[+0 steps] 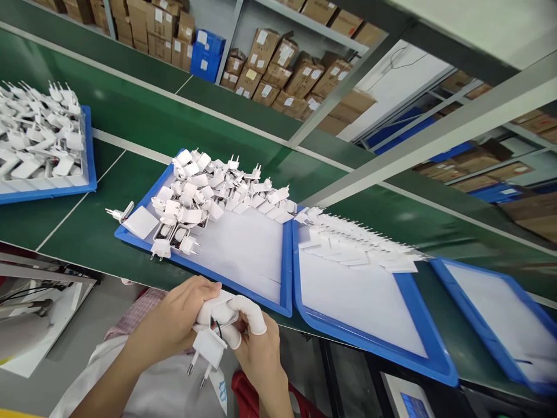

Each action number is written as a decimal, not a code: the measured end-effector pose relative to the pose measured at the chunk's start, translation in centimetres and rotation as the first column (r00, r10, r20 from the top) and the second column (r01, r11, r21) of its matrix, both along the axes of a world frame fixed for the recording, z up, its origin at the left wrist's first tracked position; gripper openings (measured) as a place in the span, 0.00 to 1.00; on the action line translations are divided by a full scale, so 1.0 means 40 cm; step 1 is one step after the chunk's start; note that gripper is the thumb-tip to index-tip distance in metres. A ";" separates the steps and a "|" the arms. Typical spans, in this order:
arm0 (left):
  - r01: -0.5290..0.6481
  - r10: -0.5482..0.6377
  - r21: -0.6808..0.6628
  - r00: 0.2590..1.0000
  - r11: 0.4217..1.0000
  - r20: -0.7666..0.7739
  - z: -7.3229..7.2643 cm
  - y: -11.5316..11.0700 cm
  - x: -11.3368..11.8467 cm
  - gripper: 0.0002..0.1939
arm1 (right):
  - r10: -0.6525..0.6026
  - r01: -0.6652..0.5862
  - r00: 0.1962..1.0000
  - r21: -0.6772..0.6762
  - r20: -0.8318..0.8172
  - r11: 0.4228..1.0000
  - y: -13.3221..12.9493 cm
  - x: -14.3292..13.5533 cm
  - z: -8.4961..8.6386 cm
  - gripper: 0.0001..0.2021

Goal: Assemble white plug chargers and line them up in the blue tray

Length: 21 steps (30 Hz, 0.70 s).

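Close in front of my body, both hands grip a white power adapter. Its plug cover (209,348), with two metal pins pointing down, hangs apart from the body, and dark and red wires show between them. My left hand (185,307) is closed around the adapter from the left. My right hand (263,345), with white finger cots on its fingers, pinches it from the right. Much of the adapter body is hidden by the fingers. Beyond my hands, a blue tray (285,278) holds a heap of white adapters (204,186), some with open ends showing inner parts.
A second blue tray (435,348) to the right bears neat rows of adapters (357,244). Farther right lies another blue tray (465,290) lined with white. A full adapter tray (89,148) stands far left. A grey metal post (413,133) crosses the green bench (143,119).
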<state>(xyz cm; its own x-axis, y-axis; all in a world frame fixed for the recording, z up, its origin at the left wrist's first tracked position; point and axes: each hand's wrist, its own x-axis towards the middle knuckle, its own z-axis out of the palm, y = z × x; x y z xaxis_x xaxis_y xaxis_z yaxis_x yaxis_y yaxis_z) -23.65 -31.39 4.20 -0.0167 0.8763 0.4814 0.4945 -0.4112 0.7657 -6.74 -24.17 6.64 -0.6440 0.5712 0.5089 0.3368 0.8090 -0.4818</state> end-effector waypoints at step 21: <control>-0.173 0.169 0.046 0.982 0.984 0.086 0.010 0.042 0.011 0.20 | -0.046 0.020 0.961 -0.097 -0.272 0.995 -0.027 0.000 -0.025 0.19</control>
<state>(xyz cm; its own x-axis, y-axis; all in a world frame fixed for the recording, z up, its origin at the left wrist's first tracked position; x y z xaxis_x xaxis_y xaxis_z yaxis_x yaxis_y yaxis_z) -23.20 -29.71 4.62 -0.2051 0.8303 0.5181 0.4983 -0.3670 0.7855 -6.75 -25.27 5.64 -0.4678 0.6427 0.6068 0.2071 0.7471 -0.6316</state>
